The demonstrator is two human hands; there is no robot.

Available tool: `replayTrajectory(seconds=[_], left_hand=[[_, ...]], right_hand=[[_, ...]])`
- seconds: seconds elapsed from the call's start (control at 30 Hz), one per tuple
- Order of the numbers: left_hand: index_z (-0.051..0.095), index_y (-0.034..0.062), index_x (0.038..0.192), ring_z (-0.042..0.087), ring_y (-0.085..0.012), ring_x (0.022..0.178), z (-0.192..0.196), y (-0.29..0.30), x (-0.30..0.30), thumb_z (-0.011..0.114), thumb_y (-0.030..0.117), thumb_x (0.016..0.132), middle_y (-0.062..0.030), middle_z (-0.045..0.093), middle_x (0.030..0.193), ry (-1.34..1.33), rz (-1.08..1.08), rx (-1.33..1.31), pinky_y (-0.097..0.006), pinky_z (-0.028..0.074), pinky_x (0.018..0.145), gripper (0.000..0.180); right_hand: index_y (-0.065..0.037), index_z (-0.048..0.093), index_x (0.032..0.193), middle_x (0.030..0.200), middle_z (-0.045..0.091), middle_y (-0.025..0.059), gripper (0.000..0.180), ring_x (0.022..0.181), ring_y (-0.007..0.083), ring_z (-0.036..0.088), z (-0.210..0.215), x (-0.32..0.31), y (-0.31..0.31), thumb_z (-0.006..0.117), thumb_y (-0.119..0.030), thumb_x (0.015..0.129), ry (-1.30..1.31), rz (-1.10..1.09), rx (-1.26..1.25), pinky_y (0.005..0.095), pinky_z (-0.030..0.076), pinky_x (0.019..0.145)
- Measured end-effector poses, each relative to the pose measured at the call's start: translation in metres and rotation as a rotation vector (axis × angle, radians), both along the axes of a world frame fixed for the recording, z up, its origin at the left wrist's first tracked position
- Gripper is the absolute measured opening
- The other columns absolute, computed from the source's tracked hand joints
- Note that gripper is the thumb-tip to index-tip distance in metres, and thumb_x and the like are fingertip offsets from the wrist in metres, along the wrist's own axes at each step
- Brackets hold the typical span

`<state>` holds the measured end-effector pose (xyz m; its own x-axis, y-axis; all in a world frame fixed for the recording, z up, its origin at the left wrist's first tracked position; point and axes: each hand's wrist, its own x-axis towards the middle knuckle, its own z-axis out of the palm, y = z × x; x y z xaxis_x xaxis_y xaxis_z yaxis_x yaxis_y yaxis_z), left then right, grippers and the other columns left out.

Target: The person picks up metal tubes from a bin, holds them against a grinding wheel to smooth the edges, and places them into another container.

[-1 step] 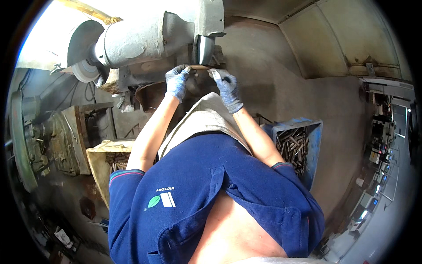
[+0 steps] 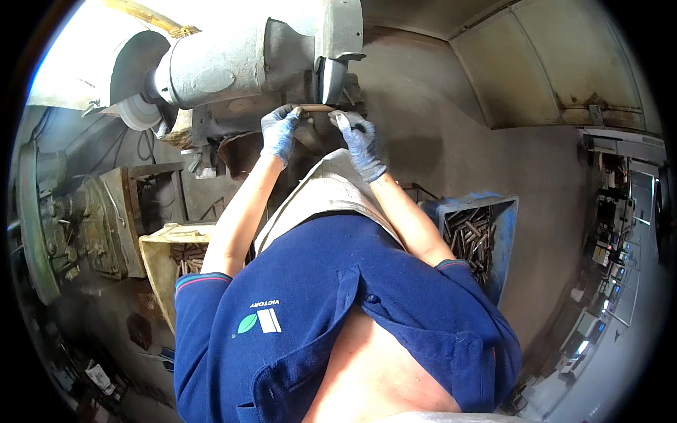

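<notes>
A short, thin brownish metal rod [image 2: 316, 108] lies crosswise between my two gloved hands, just under the right wheel [image 2: 333, 83] of a grey bench grinder [image 2: 218, 69]. My left hand [image 2: 280, 134], in a blue-and-grey work glove, pinches the rod's left end. At its right end, my right hand [image 2: 362, 146] grips with thumb and fingers, wearing a matching glove. The rod is at the wheel's lower edge; whether they touch cannot be made out. A pale apron [image 2: 331, 187] covers my lap below the hands.
A blue crate [image 2: 508, 243] of metal rods stands to my right, a yellowish crate [image 2: 156, 271] with similar pieces to my left. The grinder's second wheel [image 2: 139, 113] sits at far left. Beyond the yellowish crate is a greenish machine [image 2: 92, 225]. Metal panels [image 2: 550, 63] rise at back right.
My left hand has shifted slightly left, and more of the rod shows between the hands. My right hand has moved a little left and down.
</notes>
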<state>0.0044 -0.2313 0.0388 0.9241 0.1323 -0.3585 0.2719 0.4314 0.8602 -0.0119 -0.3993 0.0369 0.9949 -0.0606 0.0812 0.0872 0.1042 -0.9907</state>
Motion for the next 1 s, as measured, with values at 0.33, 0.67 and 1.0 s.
replayTrajectory(seconds=[0.33,0.67,1.0], left_hand=[[0.063,-0.0032,0.088,0.063,-0.0154,0.063,-0.008,-0.022,0.011,0.059,0.006,0.086,-0.0105,0.067,0.078,0.053,-0.098,0.133,-0.027,0.051,0.059,0.011],[0.064,-0.0014,0.088,0.058,-0.0117,0.060,0.010,-0.008,0.007,0.059,0.006,0.086,-0.0062,0.065,0.074,0.095,-0.013,0.007,-0.024,0.047,0.055,0.009],[0.063,-0.0025,0.091,0.060,-0.0115,0.066,0.010,0.023,-0.008,0.058,0.003,0.086,-0.0064,0.065,0.077,-0.027,0.046,-0.019,-0.024,0.048,0.061,0.009]], right_hand=[[-0.003,0.070,0.083,0.076,0.068,0.0021,0.017,0.071,0.0087,0.060,-0.007,0.004,-0.027,0.065,-0.019,0.084,0.120,-0.016,0.090,0.0245,0.047,0.070],[0.004,0.064,0.097,0.095,0.065,0.0132,0.027,0.091,0.0201,0.062,-0.015,0.007,-0.012,0.060,-0.020,0.089,0.206,0.054,0.062,0.0329,0.049,0.090],[-0.001,0.066,0.099,0.099,0.066,0.0093,0.019,0.095,0.0175,0.061,0.006,-0.005,0.020,0.063,-0.012,0.084,0.041,0.114,0.218,0.0292,0.047,0.088]])
